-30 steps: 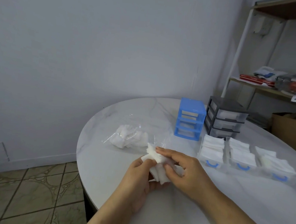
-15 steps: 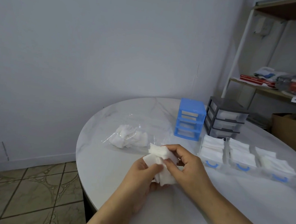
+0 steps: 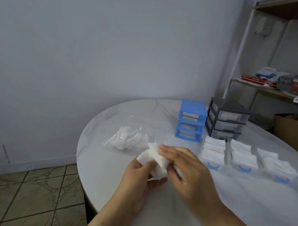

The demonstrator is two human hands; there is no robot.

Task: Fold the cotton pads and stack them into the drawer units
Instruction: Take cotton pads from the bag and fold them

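Folding stage, head view. My left hand (image 3: 139, 174) grips the lower corner of a cotton pad (image 3: 155, 158) above the worktop (image 3: 245, 204). My right hand (image 3: 184, 168) now lies over the pad, fingers fairly straight, pressing it; half a second ago those fingers were pinching its upper edge. I judge the fold is being flattened and the pad will soon be ready to stack. Three pulled-out drawers (image 3: 245, 163), already holding folded pads, stand to my right, before the blue drawer unit (image 3: 192, 122) and grey drawer unit (image 3: 225, 121). A clear bag (image 3: 129, 138) of unfolded pads lies just beyond my hands.
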